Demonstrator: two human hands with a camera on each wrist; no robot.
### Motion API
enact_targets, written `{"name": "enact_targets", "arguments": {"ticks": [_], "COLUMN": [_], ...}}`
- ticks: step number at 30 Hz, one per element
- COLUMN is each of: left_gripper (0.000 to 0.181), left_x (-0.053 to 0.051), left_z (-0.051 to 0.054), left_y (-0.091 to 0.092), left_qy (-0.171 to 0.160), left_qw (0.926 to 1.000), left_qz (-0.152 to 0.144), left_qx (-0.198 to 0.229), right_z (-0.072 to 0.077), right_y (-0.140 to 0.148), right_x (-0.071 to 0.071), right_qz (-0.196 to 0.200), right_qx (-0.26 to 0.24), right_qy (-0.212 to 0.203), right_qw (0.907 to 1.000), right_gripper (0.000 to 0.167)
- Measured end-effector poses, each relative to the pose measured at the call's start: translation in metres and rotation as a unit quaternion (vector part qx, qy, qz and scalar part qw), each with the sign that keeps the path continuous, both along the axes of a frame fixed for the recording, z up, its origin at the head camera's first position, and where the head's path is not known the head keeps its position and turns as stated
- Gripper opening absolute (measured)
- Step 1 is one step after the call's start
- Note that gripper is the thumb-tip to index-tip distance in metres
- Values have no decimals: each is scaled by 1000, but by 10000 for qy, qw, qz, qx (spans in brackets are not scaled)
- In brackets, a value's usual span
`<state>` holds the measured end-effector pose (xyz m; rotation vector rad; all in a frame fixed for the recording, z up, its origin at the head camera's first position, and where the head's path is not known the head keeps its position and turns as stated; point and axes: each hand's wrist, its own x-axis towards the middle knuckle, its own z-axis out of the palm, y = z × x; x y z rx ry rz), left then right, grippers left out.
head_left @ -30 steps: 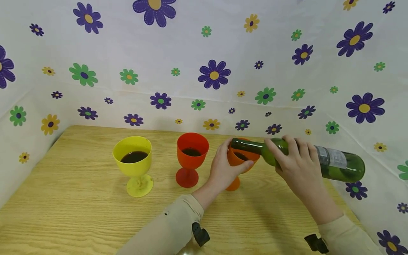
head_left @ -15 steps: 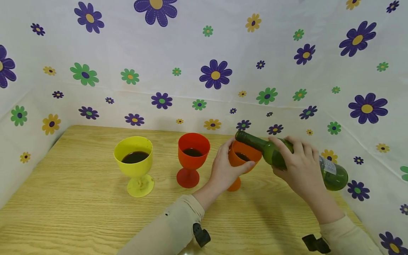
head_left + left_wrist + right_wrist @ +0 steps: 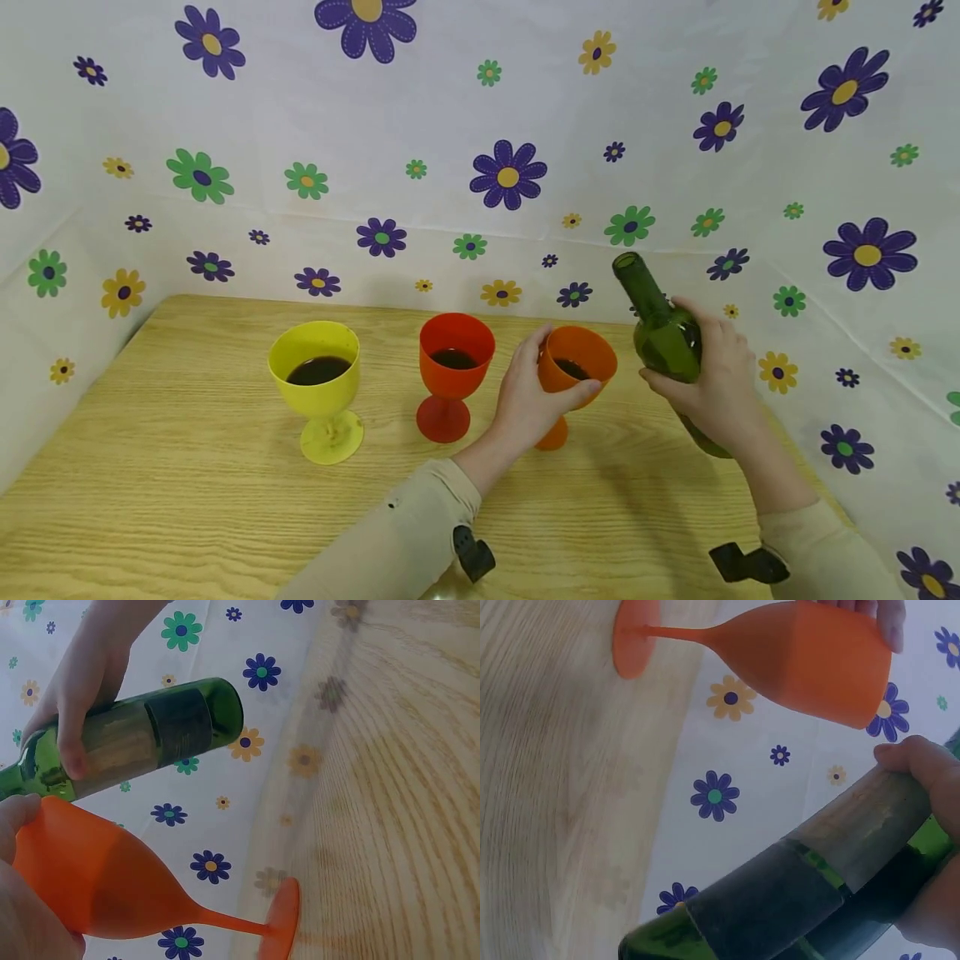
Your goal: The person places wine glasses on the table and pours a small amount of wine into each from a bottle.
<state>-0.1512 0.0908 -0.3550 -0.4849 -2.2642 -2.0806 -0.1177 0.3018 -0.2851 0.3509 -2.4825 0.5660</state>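
Observation:
In the head view my left hand [image 3: 528,392] grips the bowl of an orange goblet [image 3: 581,354], thumb in front and fingers behind. Dark liquid lies inside the goblet, which tilts a little to the right; in the left wrist view its foot [image 3: 281,922] is at the wooden surface. My right hand [image 3: 716,383] grips a green glass bottle [image 3: 667,342] round its body, just right of the goblet. The bottle leans, its open mouth up and to the left, apart from the goblet's rim. In the right wrist view a label [image 3: 772,900] shows on the bottle.
A red goblet [image 3: 453,375] and a yellow goblet [image 3: 315,392] stand upright to the left, both with dark liquid inside. Under them is a wood-grain table [image 3: 225,517]. White flowered cloth [image 3: 420,100] rises behind and along both sides.
The bottle has swung from nearly level over the orange goblet to mouth-up, and its neck has moved right, away from the rim. My left hand and the goblets have stayed put.

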Motion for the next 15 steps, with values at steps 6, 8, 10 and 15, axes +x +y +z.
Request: {"name": "enact_targets", "arguments": {"ticks": [6, 8, 10, 15], "left_gripper": [85, 84, 84, 84], "left_x": [1, 1, 0, 0], "left_z": [0, 1, 0, 0], "left_y": [0, 0, 0, 0], "left_qy": [-27, -40, -39, -28], "left_qw": [10000, 10000, 10000, 10000], "left_qz": [32, 32, 39, 46], "left_qx": [9, 11, -10, -50], "right_z": [0, 0, -1, -4], "right_y": [8, 11, 14, 20], "right_x": [-8, -11, -15, -26], "right_qz": [-70, -134, -255, -498], "right_qx": [-1587, -2094, -2554, -3319], "right_qy": [-634, -907, -1152, -1452], "right_qw": [9853, 9735, 9596, 9307], "right_gripper": [93, 92, 90, 87]}}
